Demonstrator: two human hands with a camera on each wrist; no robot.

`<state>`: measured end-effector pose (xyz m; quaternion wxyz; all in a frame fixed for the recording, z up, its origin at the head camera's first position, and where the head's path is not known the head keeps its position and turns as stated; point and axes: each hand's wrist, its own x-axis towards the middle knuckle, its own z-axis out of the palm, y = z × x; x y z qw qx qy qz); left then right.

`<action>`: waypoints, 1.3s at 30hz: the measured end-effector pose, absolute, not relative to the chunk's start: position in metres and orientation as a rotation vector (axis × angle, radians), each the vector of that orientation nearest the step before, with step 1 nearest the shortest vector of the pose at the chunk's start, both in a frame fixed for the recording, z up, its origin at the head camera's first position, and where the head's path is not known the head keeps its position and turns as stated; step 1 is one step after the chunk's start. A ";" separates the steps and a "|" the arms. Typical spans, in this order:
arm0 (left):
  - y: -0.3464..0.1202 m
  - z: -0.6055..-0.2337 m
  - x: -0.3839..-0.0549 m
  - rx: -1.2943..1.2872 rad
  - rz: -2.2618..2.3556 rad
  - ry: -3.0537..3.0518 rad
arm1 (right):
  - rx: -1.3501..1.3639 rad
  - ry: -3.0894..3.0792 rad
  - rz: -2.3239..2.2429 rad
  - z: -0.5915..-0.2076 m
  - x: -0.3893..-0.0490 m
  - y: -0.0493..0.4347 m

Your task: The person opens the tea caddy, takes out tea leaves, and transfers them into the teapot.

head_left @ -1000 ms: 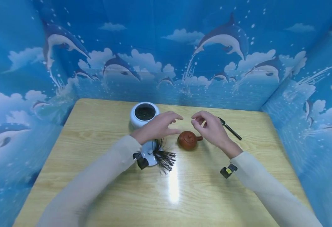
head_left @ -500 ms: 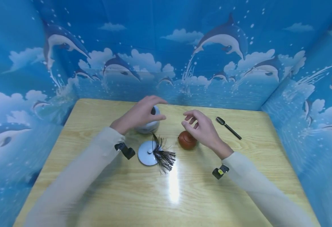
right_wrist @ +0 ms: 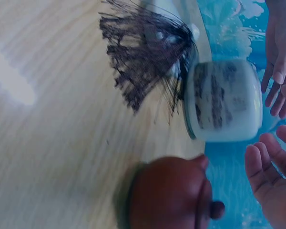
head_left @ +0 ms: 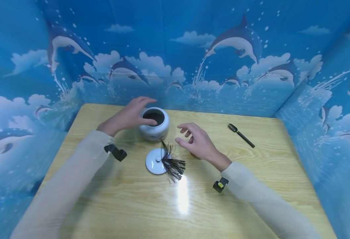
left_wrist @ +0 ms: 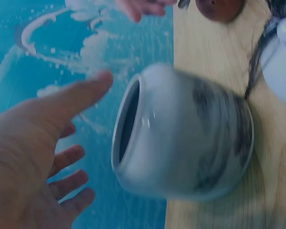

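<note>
My left hand (head_left: 128, 116), fingers spread and thumb apart, hovers at the left of a white ceramic jar (head_left: 155, 132) with dark painted marks. The jar stands upright and uncovered, its inside dark. In the left wrist view the fingers (left_wrist: 71, 167) are apart from its rim. My right hand (head_left: 200, 142) is in the air to the jar's right, fingers loosely bent around nothing. Beneath it sits a reddish-brown clay teapot (right_wrist: 167, 195), nearly hidden in the head view. In front of the jar lies its round white knobbed lid (head_left: 153, 165), with a dark stringy tassel (head_left: 175, 166) at the knob.
A black scoop (head_left: 243, 137) with a long handle lies at the right on the wooden table (head_left: 222, 212). A blue dolphin-print curtain (head_left: 180, 43) hangs behind the table and along both sides.
Both hands have moved left. The left one passed over the jar to its left side; the right one now covers the teapot. Objects on the table have stayed in place.
</note>
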<state>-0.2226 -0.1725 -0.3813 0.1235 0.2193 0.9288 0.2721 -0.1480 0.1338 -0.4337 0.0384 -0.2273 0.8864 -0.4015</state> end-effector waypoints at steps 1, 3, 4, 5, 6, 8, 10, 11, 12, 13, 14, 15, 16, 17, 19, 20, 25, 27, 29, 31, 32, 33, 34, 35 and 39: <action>-0.175 -0.383 -0.223 0.636 0.795 2.704 | -0.701 2.707 -1.229 -0.436 -0.147 0.132; -0.180 -0.386 -0.224 0.620 0.795 2.692 | -0.702 2.680 -1.223 -0.439 -0.145 0.128; -0.182 -0.388 -0.224 0.611 0.792 2.687 | -0.702 2.669 -1.213 -0.441 -0.144 0.126; -0.184 -0.390 -0.225 0.603 0.791 2.680 | -0.701 2.661 -1.198 -0.443 -0.143 0.124; -0.186 -0.392 -0.225 0.593 0.789 2.674 | -0.702 2.653 -1.181 -0.445 -0.142 0.122; -0.190 -0.395 -0.226 0.574 0.786 2.660 | -0.706 2.641 -1.137 -0.449 -0.139 0.119; -0.193 -0.398 -0.227 0.563 0.790 2.645 | -0.719 2.638 -1.087 -0.452 -0.136 0.115; -0.195 -0.400 -0.228 0.562 0.797 2.635 | -0.727 2.639 -1.062 -0.454 -0.135 0.113; -0.197 -0.402 -0.228 0.561 0.802 2.626 | -0.739 2.636 -1.045 -0.455 -0.134 0.111; -0.199 -0.403 -0.228 0.565 0.809 2.615 | -0.753 2.637 -1.025 -0.457 -0.133 0.109; -0.200 -0.404 -0.228 0.568 0.819 2.603 | -0.767 2.636 -1.006 -0.459 -0.132 0.107; -0.201 -0.406 -0.228 0.574 0.826 2.595 | -0.781 2.637 -0.986 -0.461 -0.131 0.105; -0.202 -0.408 -0.228 0.576 0.833 2.586 | -0.796 2.636 -0.973 -0.462 -0.130 0.103; -0.203 -0.409 -0.228 0.582 0.845 2.577 | -0.812 2.636 -0.957 -0.465 -0.129 0.101; -0.204 -0.413 -0.227 0.582 0.863 2.561 | -0.842 2.631 -0.920 -0.469 -0.128 0.098; -0.204 -0.414 -0.227 0.582 0.873 2.555 | -0.855 2.630 -0.898 -0.471 -0.127 0.097; -0.206 -0.421 -0.224 0.557 0.930 2.535 | -0.903 2.604 -0.807 -0.480 -0.125 0.092; -0.206 -0.423 -0.224 0.544 0.946 2.535 | -0.912 2.596 -0.793 -0.482 -0.125 0.092; -0.207 -0.426 -0.224 0.534 0.952 2.540 | -0.915 2.590 -0.794 -0.483 -0.125 0.091; -0.206 -0.428 -0.224 0.526 0.955 2.545 | -0.916 2.592 -0.789 -0.484 -0.125 0.090; -0.206 -0.429 -0.224 0.521 0.959 2.545 | -0.917 2.592 -0.789 -0.484 -0.125 0.090; -0.206 -0.429 -0.224 0.519 0.963 2.545 | -0.920 2.592 -0.788 -0.484 -0.125 0.090; -0.206 -0.430 -0.224 0.516 0.964 2.545 | -0.923 2.593 -0.789 -0.484 -0.125 0.090; -0.206 -0.430 -0.224 0.513 0.968 2.544 | -0.931 2.593 -0.789 -0.484 -0.125 0.090; -0.205 -0.430 -0.224 0.501 0.975 2.536 | -0.989 2.589 -0.800 -0.484 -0.125 0.088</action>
